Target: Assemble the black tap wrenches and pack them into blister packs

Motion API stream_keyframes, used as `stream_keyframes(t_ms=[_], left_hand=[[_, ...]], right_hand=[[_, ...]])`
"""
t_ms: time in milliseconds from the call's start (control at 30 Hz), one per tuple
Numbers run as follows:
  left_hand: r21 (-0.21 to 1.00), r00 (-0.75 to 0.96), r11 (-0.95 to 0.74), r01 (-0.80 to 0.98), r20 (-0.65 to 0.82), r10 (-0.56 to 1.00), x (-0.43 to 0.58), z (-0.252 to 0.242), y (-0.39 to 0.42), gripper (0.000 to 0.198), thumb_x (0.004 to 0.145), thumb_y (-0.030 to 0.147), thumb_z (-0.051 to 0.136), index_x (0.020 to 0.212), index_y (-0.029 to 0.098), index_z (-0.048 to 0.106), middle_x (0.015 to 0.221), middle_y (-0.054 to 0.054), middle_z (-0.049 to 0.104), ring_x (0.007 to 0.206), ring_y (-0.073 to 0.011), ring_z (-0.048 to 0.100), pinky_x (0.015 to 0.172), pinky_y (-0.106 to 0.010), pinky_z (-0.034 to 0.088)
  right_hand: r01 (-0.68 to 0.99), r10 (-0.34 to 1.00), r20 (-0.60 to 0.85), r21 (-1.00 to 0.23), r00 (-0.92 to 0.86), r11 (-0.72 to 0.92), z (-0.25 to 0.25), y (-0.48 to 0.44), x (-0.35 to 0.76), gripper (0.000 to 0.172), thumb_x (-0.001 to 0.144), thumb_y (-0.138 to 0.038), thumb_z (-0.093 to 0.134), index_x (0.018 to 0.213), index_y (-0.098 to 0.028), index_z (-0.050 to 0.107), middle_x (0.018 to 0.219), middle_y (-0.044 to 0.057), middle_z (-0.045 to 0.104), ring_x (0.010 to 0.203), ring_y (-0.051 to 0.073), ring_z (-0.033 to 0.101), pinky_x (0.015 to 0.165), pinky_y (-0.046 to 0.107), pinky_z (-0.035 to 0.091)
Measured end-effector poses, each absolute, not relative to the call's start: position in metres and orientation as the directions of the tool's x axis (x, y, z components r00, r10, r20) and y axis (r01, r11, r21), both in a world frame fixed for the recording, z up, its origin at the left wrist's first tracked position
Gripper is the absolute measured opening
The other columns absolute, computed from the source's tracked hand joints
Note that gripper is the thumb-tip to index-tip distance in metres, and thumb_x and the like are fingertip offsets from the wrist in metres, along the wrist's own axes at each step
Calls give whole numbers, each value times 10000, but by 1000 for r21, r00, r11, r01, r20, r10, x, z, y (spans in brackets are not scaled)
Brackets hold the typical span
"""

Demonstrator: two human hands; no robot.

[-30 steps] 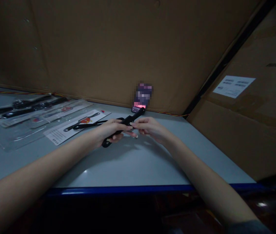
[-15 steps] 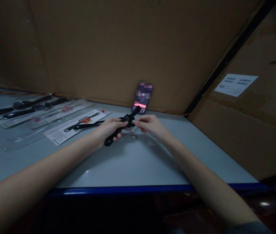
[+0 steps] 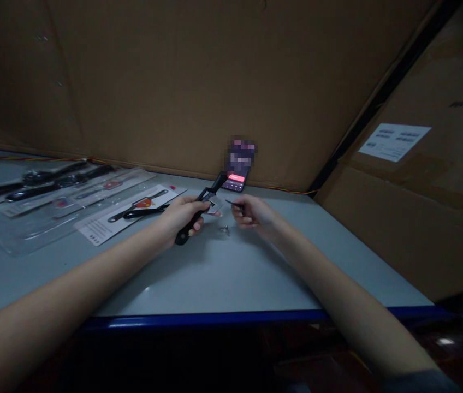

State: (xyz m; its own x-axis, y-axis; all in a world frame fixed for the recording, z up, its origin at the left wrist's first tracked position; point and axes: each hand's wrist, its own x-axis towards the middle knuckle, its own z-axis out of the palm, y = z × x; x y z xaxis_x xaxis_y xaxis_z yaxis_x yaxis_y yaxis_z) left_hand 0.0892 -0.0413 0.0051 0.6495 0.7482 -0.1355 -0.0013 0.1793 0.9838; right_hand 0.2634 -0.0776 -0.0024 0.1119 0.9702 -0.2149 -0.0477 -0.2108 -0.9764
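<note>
My left hand [image 3: 182,216] is shut around a black watch strap [image 3: 193,221], which runs diagonally through it with a small metal clasp [image 3: 214,205] near its middle. My right hand [image 3: 254,212] is apart from the strap and pinches a thin dark pin [image 3: 233,203] between its fingertips. A small metal part [image 3: 225,230] lies on the grey table just below the gap between my hands. Behind the strap's upper end, a smartphone [image 3: 235,182] with a lit pink-red screen area leans on the cardboard.
Clear plastic packs of black watch straps [image 3: 63,199] and a white card with a strap [image 3: 129,213] lie at the left of the table. Cardboard sheets [image 3: 174,82] form the back and right walls, one bearing a white label [image 3: 394,142]. The table's front edge is blue [image 3: 202,322].
My right hand has moved right, off the strap, and now pinches the thin pin. The strap's upper end has tilted left, and the metal clasp shows more plainly.
</note>
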Motion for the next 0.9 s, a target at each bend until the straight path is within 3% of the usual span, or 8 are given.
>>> stream_keyframes(t_ms=[100, 233, 333, 433, 567, 733, 900], left_hand=[[992, 632, 129, -12, -93, 769, 90, 4, -43, 33, 828, 155, 488, 848, 141, 510, 505, 25, 562, 268, -33, 351, 257, -143, 215], [997, 630, 70, 31, -74, 773, 91, 3, -44, 37, 828, 174, 496, 841, 163, 464, 666, -12, 655, 287, -39, 413, 253, -147, 279], [998, 628, 60, 25, -62, 775, 91, 3, -44, 40, 831, 166, 491, 839, 170, 451, 690, -8, 656, 295, -36, 423, 255, -142, 292], [996, 623, 88, 13, -77, 778, 91, 3, -44, 56, 834, 155, 493, 826, 177, 442, 599, 23, 610, 281, -29, 400, 259, -128, 267], [992, 602, 103, 66, -122, 789, 93, 2, -46, 53, 863, 174, 461, 823, 189, 431, 437, 71, 497, 262, -43, 377, 267, -122, 250], [990, 553, 17, 138, -92, 828, 95, 2, -46, 57, 869, 222, 466, 851, 206, 415, 421, 102, 463, 256, -52, 394, 278, -133, 283], [988, 549, -19, 152, -68, 833, 94, -1, -42, 70, 859, 206, 480, 883, 199, 415, 594, 54, 592, 285, -39, 428, 282, -139, 295]], right_hand=[[25, 964, -244, -969, 107, -247, -9, -78, 253, 284, 779, -170, 366, 496, -183, 347, 415, -77, 245, 323, 31, 155, 322, 183, 89], [86, 988, -102, -990, 116, -112, -11, -84, 245, 269, 837, -232, 417, 577, -169, 441, 434, -74, 291, 334, 31, 207, 325, 171, 123], [-56, 993, -113, -992, 15, -112, -10, -87, 244, 301, 879, -311, 409, 620, -163, 449, 454, -74, 318, 331, 21, 199, 326, 163, 108], [-285, 960, -221, -922, -175, -264, -10, -87, 245, 328, 901, -362, 380, 662, -150, 455, 481, -88, 292, 338, 6, 149, 329, 147, 110], [-371, 920, -280, -852, -274, -369, -15, -87, 240, 344, 918, -278, 287, 647, -142, 450, 473, -97, 239, 338, 10, 104, 324, 146, 125], [-224, 973, -176, -953, -147, -206, -18, -90, 230, 220, 862, -144, 357, 695, -134, 499, 474, -88, 280, 336, 15, 159, 329, 147, 114], [-26, 993, -120, -993, 15, -119, -15, -89, 230, 235, 886, -164, 352, 708, -133, 502, 435, -91, 287, 325, 23, 190, 327, 148, 139]])
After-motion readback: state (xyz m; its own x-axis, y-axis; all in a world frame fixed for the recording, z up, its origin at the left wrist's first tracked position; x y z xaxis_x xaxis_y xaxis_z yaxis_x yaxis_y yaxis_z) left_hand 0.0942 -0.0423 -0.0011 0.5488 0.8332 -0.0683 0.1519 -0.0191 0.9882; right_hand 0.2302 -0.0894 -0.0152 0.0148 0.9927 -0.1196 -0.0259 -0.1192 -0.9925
